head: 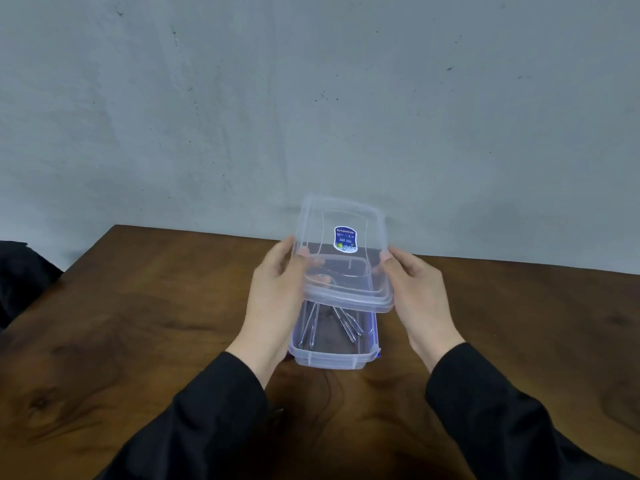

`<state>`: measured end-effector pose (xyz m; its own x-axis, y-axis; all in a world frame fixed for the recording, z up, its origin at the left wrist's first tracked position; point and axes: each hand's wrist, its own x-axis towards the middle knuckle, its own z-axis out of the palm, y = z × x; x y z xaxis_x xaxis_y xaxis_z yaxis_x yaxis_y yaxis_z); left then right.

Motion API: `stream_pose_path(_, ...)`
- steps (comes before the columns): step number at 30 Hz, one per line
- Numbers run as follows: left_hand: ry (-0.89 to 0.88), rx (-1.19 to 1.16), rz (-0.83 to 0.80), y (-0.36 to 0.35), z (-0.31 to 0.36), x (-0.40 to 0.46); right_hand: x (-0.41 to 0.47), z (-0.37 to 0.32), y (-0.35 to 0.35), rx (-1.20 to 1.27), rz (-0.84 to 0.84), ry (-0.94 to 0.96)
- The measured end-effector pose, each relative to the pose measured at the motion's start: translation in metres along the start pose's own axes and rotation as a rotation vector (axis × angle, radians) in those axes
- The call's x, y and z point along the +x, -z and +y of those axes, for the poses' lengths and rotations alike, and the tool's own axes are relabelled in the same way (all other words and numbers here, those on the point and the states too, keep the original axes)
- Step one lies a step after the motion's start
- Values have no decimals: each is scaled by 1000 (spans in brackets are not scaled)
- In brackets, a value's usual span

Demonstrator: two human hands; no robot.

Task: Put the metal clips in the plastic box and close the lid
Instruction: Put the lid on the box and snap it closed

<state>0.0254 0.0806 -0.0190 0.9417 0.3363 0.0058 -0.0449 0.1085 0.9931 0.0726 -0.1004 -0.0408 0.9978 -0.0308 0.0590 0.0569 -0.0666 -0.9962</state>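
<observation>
Both hands, left hand (277,299) and right hand (415,292), grip lid (346,258) edges above box (329,358).

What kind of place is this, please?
Probably a plain indoor room with a simple work table: a dark wooden table stands against a bare, scuffed grey wall. Nothing else shows.

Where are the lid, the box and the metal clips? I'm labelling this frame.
lid (346,271): head view, on its clear top panel.
box (329,362): head view, on its near wall.
metal clips (346,327): head view, on a wire arm.
</observation>
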Motion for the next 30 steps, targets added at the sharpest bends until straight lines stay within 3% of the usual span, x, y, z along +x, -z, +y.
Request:
stream_pose_path(4, -22, 252, -83, 3, -17, -1, -5, 20, 0, -95, -12, -20)
stream_pose_path(10, 96, 262, -74, 9, -40, -8, -26, 53, -12, -178, -49, -84)
stream_pose_path(26, 126, 421, -10, 22, -84, -16, -26, 65, -8, -244, -43, -170)
stream_pose_path(30, 275, 318, 0, 26, -81, -8, -23, 68, -9, -285, -6, -237)
